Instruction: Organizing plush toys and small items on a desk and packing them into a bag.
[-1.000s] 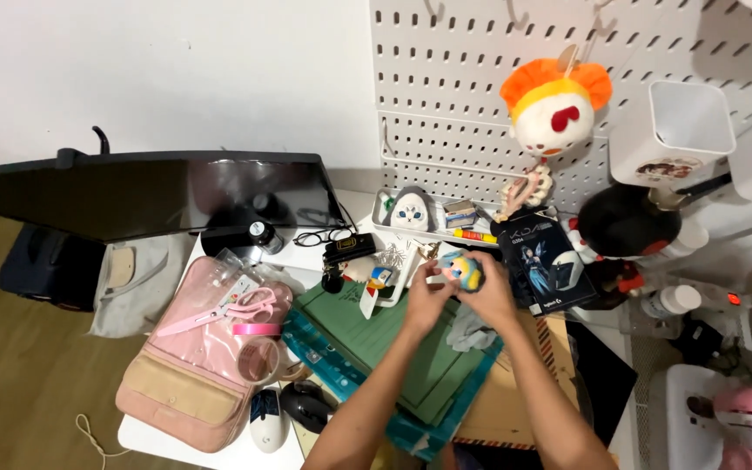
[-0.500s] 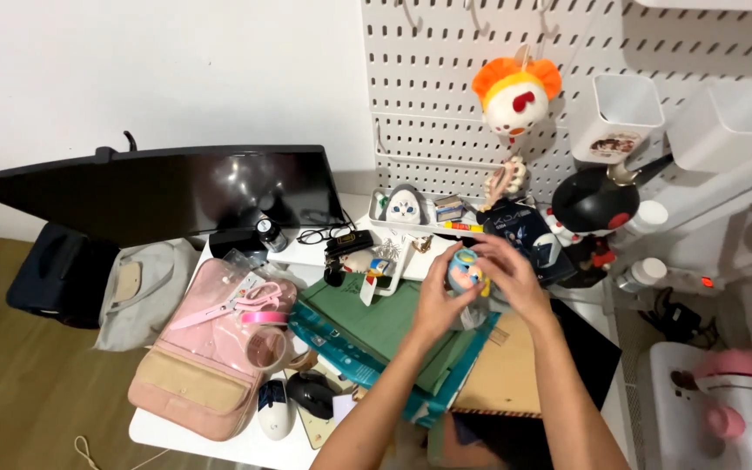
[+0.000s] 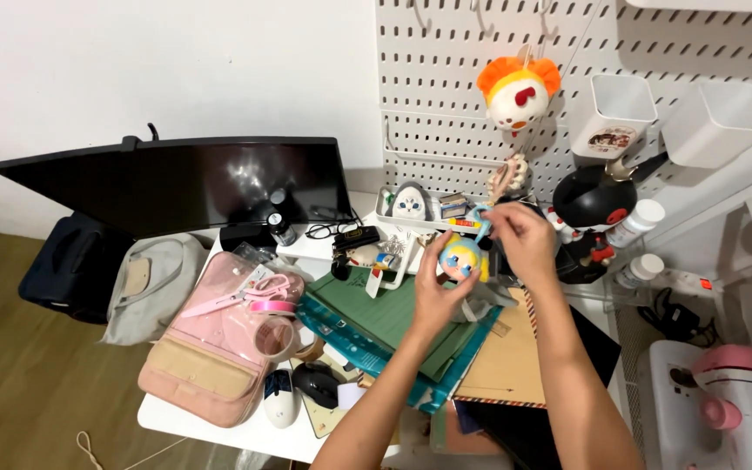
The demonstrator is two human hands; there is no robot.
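Lifted a bit higher vs. half a sec ago: small doll figure (image 3: 463, 258) w/ yellow hair and blue eyes, now held up over green folder (image 3: 385, 315), face toward camera. Left hand (image 3: 435, 292) clamped under and around figure; right hand (image 3: 524, 241) pulled up and right, fingers pinched together on blue loop at its top — looks like strap being drawn out. Around, L to R: dark monitor (image 3: 176, 181), pink bag (image 3: 219, 348) w/ pink scissors (image 3: 245, 296), two mice near surface (image 3: 176, 416) edge, white tray (image 3: 433, 209), pegboard (image 3: 446, 104) w/ orange plush (image 3: 518, 85), black round figure (image 3: 594, 200), white bins. Clutter tight under both hands; nothing blocking betw. them.
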